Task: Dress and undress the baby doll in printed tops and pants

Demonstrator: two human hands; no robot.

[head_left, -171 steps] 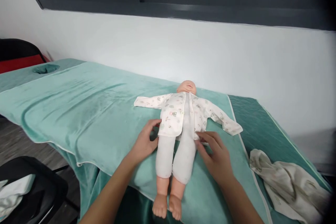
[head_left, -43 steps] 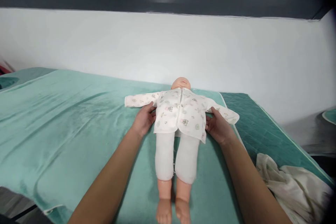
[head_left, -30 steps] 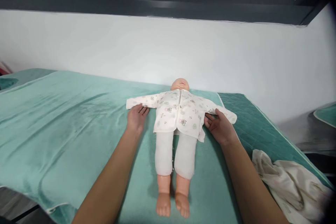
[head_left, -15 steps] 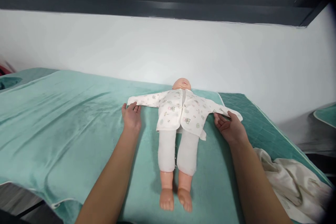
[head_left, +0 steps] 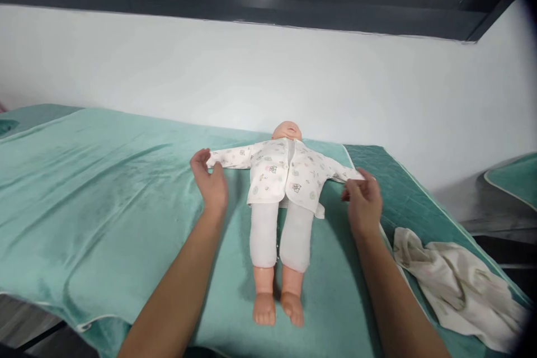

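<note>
A baby doll (head_left: 264, 282) lies on its back, feet toward me, in a white printed baby jacket (head_left: 268, 173) with both sleeves stretched out sideways. The jacket front hangs partly apart below the neck. At the end of the left-side sleeve, my left hand (head_left: 211, 183) curls its thumb and fingers around the cuff. My right hand (head_left: 364, 204) pinches the end of the other sleeve, its fingers bent over the cuff. The doll's own hands do not show. White cloth covers its upper legs; the lower legs and feet are bare.
Green sheeting (head_left: 104, 196) covers the table beneath the doll. A crumpled white cloth (head_left: 461, 285) lies at the right edge. Behind stands a white wall (head_left: 168, 67) under a dark window frame (head_left: 293, 5).
Both hands have shifted from beneath the sleeves to the cuffs, and the fingers have curled around them. The sleeve ends are now partly covered. The view has moved slightly.
</note>
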